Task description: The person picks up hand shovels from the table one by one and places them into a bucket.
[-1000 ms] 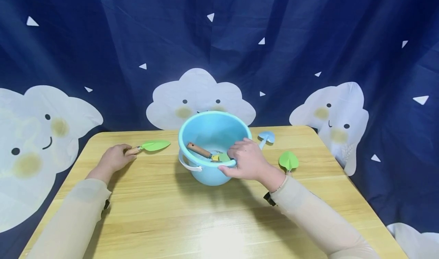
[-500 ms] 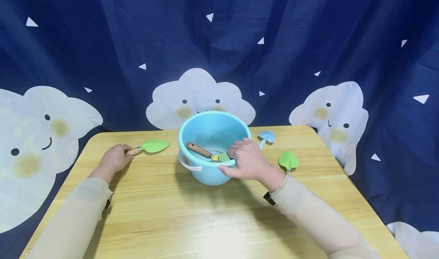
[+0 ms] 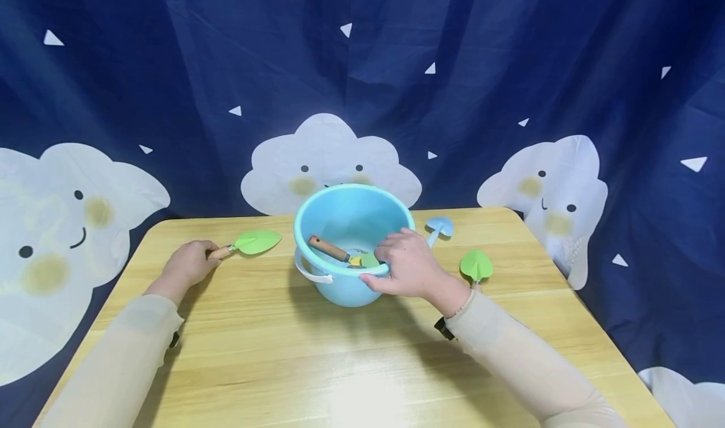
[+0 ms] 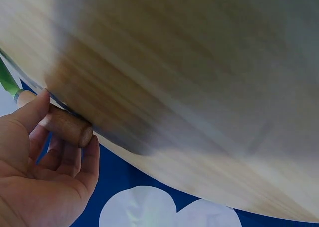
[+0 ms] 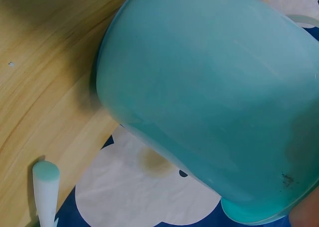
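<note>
My left hand point(image 3: 189, 263) grips the wooden handle point(image 4: 70, 127) of a green leaf-shaped trowel point(image 3: 257, 242) at the table's left side. In the left wrist view, thumb and fingers curl round the handle's end. A light blue bucket point(image 3: 357, 211) with a white handle point(image 3: 314, 277) is at the middle of the table. With fingers over the inside and thumb outside, my right hand point(image 3: 409, 265) holds the bucket's near right rim. Inside the bucket lies a tool with a brown wooden handle point(image 3: 328, 248); its head is partly hidden by the rim and my fingers. The bucket's side point(image 5: 199, 87) fills the right wrist view.
Right of the bucket lie a light blue toy shovel point(image 3: 440, 226) and a spade with a green heart-shaped blade point(image 3: 477, 265), its handle partly behind my right forearm. A dark blue curtain point(image 3: 385, 56) with printed clouds hangs behind the wooden table point(image 3: 272, 365).
My left hand has shifted very slightly left along the trowel's handle. The bucket and my right hand stay in place.
</note>
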Action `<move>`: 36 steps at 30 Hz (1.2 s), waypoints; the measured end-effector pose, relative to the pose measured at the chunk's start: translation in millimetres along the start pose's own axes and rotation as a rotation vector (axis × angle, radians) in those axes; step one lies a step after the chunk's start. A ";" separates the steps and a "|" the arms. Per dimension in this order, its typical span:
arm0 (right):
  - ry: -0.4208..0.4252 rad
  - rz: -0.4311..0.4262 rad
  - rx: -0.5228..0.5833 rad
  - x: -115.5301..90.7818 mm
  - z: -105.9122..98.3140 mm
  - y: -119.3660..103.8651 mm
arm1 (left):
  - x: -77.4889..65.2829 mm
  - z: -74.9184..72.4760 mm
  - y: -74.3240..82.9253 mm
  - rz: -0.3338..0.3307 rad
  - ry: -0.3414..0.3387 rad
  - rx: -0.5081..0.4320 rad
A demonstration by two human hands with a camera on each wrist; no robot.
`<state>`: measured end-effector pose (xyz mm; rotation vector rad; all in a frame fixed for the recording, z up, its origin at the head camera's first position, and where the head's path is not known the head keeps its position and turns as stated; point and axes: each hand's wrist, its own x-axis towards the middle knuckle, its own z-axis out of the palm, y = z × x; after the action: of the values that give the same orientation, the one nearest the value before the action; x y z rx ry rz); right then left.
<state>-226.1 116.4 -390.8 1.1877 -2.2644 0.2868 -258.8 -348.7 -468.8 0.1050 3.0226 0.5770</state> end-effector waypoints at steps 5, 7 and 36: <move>-0.003 -0.001 -0.003 -0.2 -1.1 -0.9 | -1.1 1.2 -0.9 0.001 -0.006 0.000; 0.001 -0.004 -0.003 -0.3 -1.4 -1.1 | -1.5 2.1 -1.6 0.004 -0.006 0.002; 0.024 -0.018 -0.011 0.2 -0.6 0.5 | -16.6 -15.5 17.3 0.078 0.014 0.062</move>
<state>-226.4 116.8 -390.1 1.1914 -2.2308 0.2797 -242.5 -339.6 -447.2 0.2244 3.0625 0.4914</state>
